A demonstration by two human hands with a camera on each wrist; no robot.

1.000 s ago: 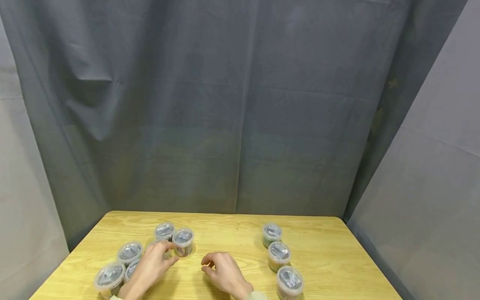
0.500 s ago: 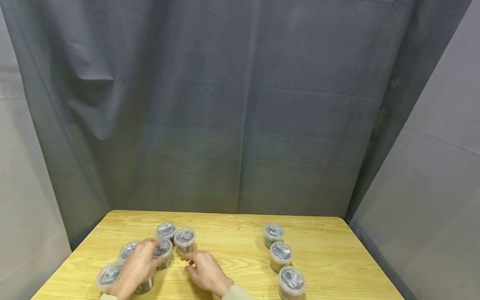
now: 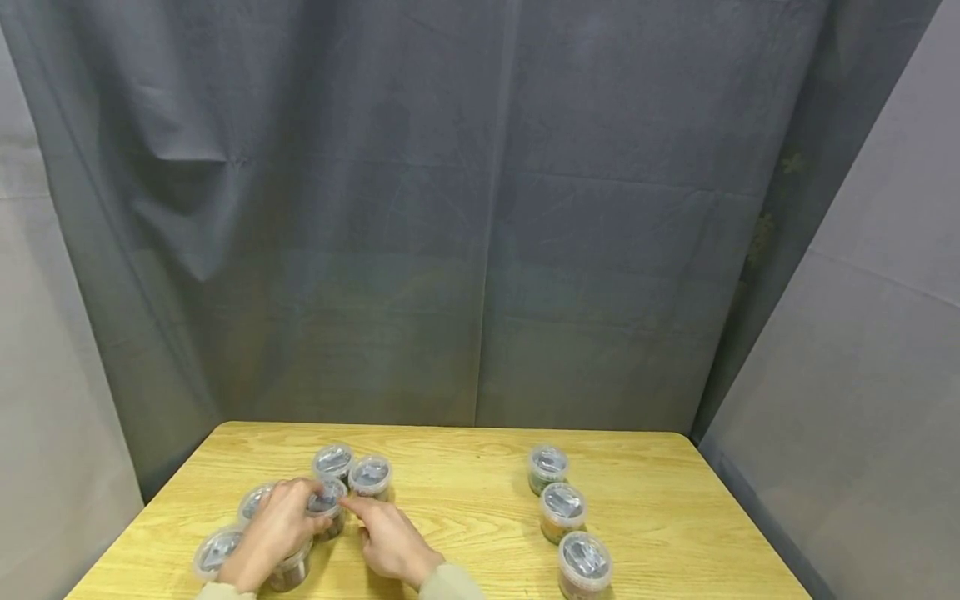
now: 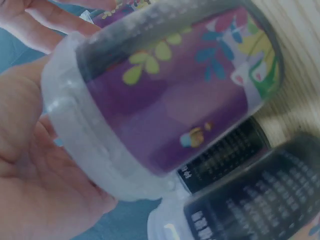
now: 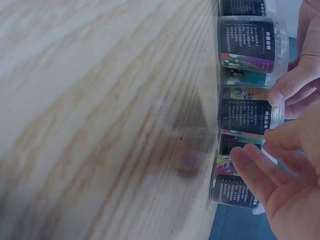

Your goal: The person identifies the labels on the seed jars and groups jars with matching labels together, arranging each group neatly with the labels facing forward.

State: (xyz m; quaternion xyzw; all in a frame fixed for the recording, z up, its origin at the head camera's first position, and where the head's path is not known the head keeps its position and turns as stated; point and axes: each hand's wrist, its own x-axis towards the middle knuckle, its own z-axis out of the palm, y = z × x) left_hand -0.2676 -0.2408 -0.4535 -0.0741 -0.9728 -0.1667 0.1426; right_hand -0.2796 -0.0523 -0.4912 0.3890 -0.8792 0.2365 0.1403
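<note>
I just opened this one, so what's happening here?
At a wood-grain table, a person's left hand grips a lidded tub around its lid. The right hand has its fingertips at the same tub. Five other tubs stand nearby, and three more tubs line up on the right.

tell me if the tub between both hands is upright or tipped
Upright: the tub has its lid facing up and its base on the table.
</note>
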